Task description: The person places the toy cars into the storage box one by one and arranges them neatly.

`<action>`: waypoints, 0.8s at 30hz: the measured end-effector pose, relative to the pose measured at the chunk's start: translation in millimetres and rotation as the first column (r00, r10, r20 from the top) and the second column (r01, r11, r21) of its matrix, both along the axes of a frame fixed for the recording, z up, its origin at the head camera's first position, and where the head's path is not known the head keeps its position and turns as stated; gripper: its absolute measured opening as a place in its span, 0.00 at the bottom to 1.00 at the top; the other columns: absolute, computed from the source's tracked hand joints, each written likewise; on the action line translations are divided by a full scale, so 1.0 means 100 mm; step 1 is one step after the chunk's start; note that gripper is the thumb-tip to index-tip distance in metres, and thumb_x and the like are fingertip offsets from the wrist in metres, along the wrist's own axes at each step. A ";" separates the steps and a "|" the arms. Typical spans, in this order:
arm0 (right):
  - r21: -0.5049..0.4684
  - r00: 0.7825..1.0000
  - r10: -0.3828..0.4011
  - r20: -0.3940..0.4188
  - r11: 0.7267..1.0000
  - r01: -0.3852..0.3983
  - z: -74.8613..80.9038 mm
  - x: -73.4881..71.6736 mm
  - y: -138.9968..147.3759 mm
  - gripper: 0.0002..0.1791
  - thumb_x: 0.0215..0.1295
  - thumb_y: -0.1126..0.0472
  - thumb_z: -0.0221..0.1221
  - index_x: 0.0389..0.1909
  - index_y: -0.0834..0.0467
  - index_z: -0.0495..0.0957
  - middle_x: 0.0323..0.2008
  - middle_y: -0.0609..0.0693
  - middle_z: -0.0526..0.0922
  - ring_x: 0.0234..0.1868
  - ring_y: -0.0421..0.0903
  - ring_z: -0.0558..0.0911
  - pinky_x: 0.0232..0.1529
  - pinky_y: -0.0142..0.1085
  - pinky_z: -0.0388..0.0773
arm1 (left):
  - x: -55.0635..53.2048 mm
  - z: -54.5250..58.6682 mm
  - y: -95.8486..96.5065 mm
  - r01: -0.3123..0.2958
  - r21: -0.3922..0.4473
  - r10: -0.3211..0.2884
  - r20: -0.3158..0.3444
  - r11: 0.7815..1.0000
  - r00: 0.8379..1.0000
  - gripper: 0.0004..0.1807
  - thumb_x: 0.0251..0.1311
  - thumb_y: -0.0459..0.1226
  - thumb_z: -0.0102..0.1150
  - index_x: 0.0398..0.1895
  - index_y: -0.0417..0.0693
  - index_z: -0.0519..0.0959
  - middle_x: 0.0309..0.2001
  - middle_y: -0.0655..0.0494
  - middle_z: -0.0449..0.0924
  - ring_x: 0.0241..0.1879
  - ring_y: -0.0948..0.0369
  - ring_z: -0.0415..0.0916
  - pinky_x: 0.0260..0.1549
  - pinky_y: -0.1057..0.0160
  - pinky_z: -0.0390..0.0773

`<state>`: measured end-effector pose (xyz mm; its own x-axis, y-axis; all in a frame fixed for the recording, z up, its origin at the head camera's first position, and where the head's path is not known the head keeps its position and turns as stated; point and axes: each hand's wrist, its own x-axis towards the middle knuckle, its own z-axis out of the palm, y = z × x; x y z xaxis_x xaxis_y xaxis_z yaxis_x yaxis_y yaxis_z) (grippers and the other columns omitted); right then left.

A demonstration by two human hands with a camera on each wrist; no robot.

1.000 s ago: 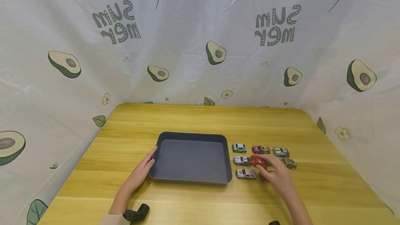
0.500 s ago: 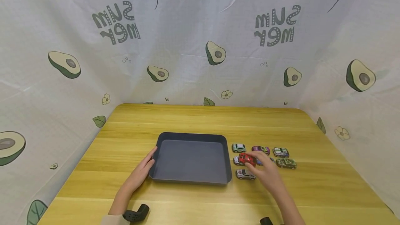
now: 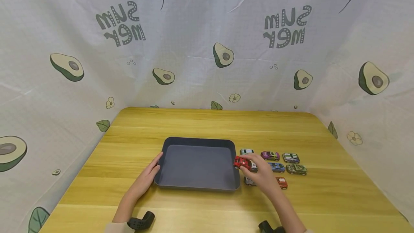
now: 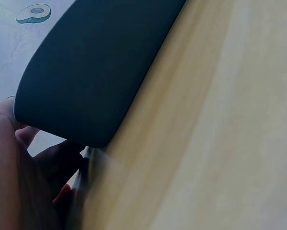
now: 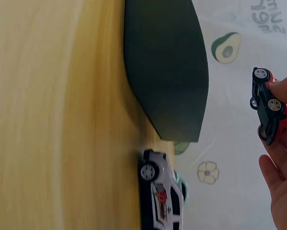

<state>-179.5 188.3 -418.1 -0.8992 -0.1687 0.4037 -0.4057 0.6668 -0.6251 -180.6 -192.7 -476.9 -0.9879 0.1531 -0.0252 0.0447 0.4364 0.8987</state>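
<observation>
A red toy car [image 3: 240, 162] is pinched between the thumb and fingers of my right hand [image 3: 263, 176], held up at the right rim of a dark grey tray [image 3: 197, 164]. The right wrist view shows the car's black underside and wheels [image 5: 274, 105], raised off the table. My left hand [image 3: 145, 179] rests against the tray's left side with its fingers extended along the wall. Seen from the left wrist, that hand touches the tray's corner. The tray's floor is bare. A white toy car [image 5: 162, 201] stands on the table beside the tray.
Right of the tray several toy cars stand in rough rows: a mint one [image 3: 247, 151], a purple one [image 3: 270, 155], a white-and-green one [image 3: 291, 158], a blue one [image 3: 276, 167], a camouflage one [image 3: 296, 169] and an orange-red one [image 3: 282, 182]. A printed curtain [image 3: 194, 92] surrounds the wooden table.
My right hand has carried the red toy car leftward, from over the other cars to the tray's right rim. The blue and orange-red cars show more fully. My left hand has stayed put.
</observation>
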 end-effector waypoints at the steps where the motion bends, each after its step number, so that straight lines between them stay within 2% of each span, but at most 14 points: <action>1: 0.001 1.000 0.005 0.000 1.000 -0.005 0.00 -0.01 -0.02 0.18 0.51 0.63 0.65 0.46 0.55 0.78 0.46 0.52 0.79 0.51 0.55 0.76 0.47 0.53 0.74 | 0.00 0.00 0.00 0.001 -0.001 -0.001 0.002 1.000 1.000 0.27 0.70 0.48 0.34 0.71 0.62 0.49 0.72 0.50 0.43 0.71 0.48 0.40 0.66 0.41 0.43; 8: -0.023 0.999 0.035 0.003 0.999 -0.035 -0.01 -0.03 -0.19 0.18 0.49 0.63 0.66 0.44 0.54 0.79 0.45 0.51 0.79 0.52 0.53 0.76 0.48 0.50 0.75 | 0.01 -0.01 0.00 -0.004 0.005 0.004 0.008 1.000 1.000 0.27 0.70 0.48 0.34 0.71 0.62 0.49 0.72 0.51 0.43 0.71 0.48 0.40 0.66 0.41 0.43; 10: -0.023 0.999 0.044 0.014 0.999 -0.044 0.00 -0.03 -0.25 0.18 0.49 0.63 0.66 0.44 0.53 0.79 0.44 0.50 0.79 0.50 0.51 0.76 0.44 0.48 0.76 | 0.01 -0.01 0.01 -0.005 0.003 0.005 0.007 1.000 1.000 0.27 0.70 0.48 0.34 0.71 0.63 0.49 0.72 0.51 0.44 0.71 0.48 0.40 0.66 0.41 0.43; 15: -0.045 0.996 0.077 0.055 0.996 -0.074 0.00 -0.02 -0.42 0.17 0.49 0.62 0.66 0.43 0.52 0.79 0.43 0.45 0.79 0.46 0.46 0.77 0.43 0.44 0.77 | -0.01 -0.01 0.01 -0.003 -0.006 0.003 -0.003 1.000 1.000 0.27 0.70 0.48 0.34 0.71 0.63 0.49 0.72 0.51 0.44 0.71 0.48 0.41 0.66 0.41 0.44; 18: -0.054 0.994 0.097 0.053 0.994 -0.094 -0.03 -0.01 -0.52 0.17 0.49 0.63 0.66 0.43 0.51 0.79 0.42 0.42 0.78 0.46 0.44 0.77 0.46 0.43 0.76 | -0.01 -0.01 0.01 -0.002 -0.007 0.002 -0.010 1.000 1.000 0.27 0.70 0.48 0.34 0.71 0.62 0.49 0.72 0.50 0.44 0.71 0.47 0.41 0.66 0.40 0.44; 24: -0.061 0.987 0.152 0.057 0.987 -0.149 -0.10 0.00 -0.68 0.17 0.49 0.62 0.66 0.43 0.51 0.80 0.41 0.41 0.78 0.45 0.43 0.77 0.45 0.41 0.77 | 0.00 -0.01 0.01 -0.005 0.003 0.005 -0.003 1.000 1.000 0.26 0.70 0.47 0.34 0.70 0.63 0.50 0.72 0.51 0.44 0.71 0.48 0.41 0.66 0.41 0.43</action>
<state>-180.0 120.0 -427.9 -0.8887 -0.2825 0.3610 -0.4583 0.5642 -0.6868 -180.7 -192.0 -477.4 -0.9888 0.1478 -0.0222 0.0446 0.4341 0.8997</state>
